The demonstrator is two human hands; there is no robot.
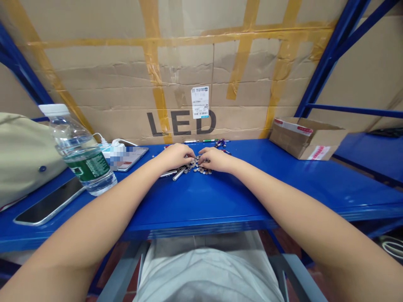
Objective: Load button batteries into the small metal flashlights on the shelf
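A loose pile of small round silver discs (203, 170), which look like button cells, lies on the blue table (201, 205). My left hand (176, 157) is at the left side of the pile, its fingers curled together. From the right, my right hand (217, 159) reaches into the same pile with bent fingers close to the thumb. Whatever is between the fingertips of either hand is too small to make out. Beside my left hand several silver metal tubes (179, 173) lie on the table, partly covered by that hand.
Behind the hands lie a green-and-silver pen-like tube (208, 141) and several purple ones (221, 143). A water bottle (84, 153), a phone (50, 202), a tablet (134, 158) and a beige bag (28, 155) are left. An open carton (302, 140) stands right; a large cardboard sheet (126, 92) rises behind.
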